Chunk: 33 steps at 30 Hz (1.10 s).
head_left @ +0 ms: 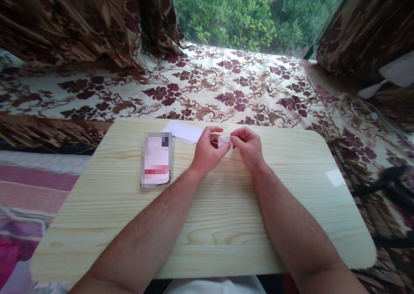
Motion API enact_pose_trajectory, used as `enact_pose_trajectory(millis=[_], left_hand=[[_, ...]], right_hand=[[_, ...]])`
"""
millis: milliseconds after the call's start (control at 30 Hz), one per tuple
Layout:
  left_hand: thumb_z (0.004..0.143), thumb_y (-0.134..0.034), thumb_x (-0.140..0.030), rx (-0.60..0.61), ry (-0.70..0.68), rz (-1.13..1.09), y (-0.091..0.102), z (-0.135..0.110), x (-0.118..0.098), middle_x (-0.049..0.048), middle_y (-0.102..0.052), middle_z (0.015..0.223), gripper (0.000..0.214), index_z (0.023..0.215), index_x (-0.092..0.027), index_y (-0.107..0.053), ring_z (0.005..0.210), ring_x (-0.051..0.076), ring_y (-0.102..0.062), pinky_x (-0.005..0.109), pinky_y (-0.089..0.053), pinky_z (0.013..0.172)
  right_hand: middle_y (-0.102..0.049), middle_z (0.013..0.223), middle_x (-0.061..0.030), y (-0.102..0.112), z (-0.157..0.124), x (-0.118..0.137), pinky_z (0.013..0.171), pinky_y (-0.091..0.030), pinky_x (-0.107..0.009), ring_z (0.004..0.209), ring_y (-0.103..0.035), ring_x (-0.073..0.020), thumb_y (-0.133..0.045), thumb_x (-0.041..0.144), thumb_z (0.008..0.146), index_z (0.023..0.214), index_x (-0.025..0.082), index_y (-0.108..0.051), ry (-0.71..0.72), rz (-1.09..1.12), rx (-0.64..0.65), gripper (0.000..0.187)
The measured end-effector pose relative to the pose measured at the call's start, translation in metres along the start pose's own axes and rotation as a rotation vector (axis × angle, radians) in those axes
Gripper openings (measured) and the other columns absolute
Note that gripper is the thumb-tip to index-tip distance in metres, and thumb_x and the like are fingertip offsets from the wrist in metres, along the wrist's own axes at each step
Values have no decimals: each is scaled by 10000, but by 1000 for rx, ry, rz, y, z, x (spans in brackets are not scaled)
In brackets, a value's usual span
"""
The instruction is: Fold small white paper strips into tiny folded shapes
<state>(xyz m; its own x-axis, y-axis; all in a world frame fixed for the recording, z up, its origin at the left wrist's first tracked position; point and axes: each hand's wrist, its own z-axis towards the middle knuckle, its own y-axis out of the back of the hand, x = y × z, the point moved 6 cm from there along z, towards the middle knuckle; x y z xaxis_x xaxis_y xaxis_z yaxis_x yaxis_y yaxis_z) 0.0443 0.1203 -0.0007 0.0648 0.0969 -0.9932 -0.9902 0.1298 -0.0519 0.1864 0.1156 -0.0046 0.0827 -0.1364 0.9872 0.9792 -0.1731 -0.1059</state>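
A small folded piece of white paper (223, 141) is held between my two hands above the far middle part of the table. My left hand (208, 149) grips it from the left, with the thumb pressed on its front and the index finger curled above. From the other side, my right hand (248, 145) pinches its right edge between thumb and fingertips. Several white paper sheets (183, 131) lie stacked just beyond and left of my left hand. Part of the folded paper is covered by my fingers.
A blurred-out rectangular object (157, 156) lies on the wood-grain table (223, 225), left of my left forearm. A white square (335, 178) shows near the table's right edge. Beyond the table is a ledge with flowered cloth (233, 87); a white lamp (399, 70) stands at right.
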Motion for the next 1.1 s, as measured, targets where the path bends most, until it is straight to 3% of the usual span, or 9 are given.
enact_pose_trajectory(millis=[200, 400, 767, 967, 1100], left_hand=[[693, -734, -223, -86, -7, -28, 9, 5, 3, -7, -668, 729, 384, 1026, -202, -544, 609, 125, -611, 230, -443, 567], [675, -758, -221, -149, 8, -52, 15, 6, 5, -26, -633, 678, 377, 1013, -201, -592, 583, 113, -584, 227, -443, 564], [683, -766, -257, -90, 6, -51, 12, 7, 7, 1, -668, 724, 507, 1149, -184, -580, 599, 106, -578, 226, -451, 579], [659, -787, -262, -122, -2, -66, 13, 7, 9, 8, -669, 787, 440, 1060, -183, -624, 669, 118, -601, 233, -463, 629], [681, -764, -285, -96, -11, 43, 13, 8, 11, -2, -649, 760, 296, 939, -175, -667, 660, 120, -570, 236, -437, 620]], right_hand=[[-618, 605, 51, -8, -2, -1, 548, -472, -251, 538, -584, -110, -682, 236, 731, 828, 223, -638, 27, -7, 77, 107], [-677, 707, 11, -9, -2, -6, 564, -484, -258, 601, -600, -118, -737, 302, 715, 862, 206, -670, 28, -35, 93, 188], [-695, 820, -16, -2, -1, -3, 570, -495, -259, 683, -584, -133, -760, 364, 727, 874, 215, -716, 78, -126, 27, 214], [-653, 775, -8, -2, -3, 1, 560, -450, -248, 667, -537, -129, -752, 351, 739, 849, 217, -705, 121, -219, 2, 179], [-633, 748, -3, 0, -2, 0, 574, -441, -257, 649, -522, -128, -745, 312, 736, 763, 211, -669, 156, -239, -27, 130]])
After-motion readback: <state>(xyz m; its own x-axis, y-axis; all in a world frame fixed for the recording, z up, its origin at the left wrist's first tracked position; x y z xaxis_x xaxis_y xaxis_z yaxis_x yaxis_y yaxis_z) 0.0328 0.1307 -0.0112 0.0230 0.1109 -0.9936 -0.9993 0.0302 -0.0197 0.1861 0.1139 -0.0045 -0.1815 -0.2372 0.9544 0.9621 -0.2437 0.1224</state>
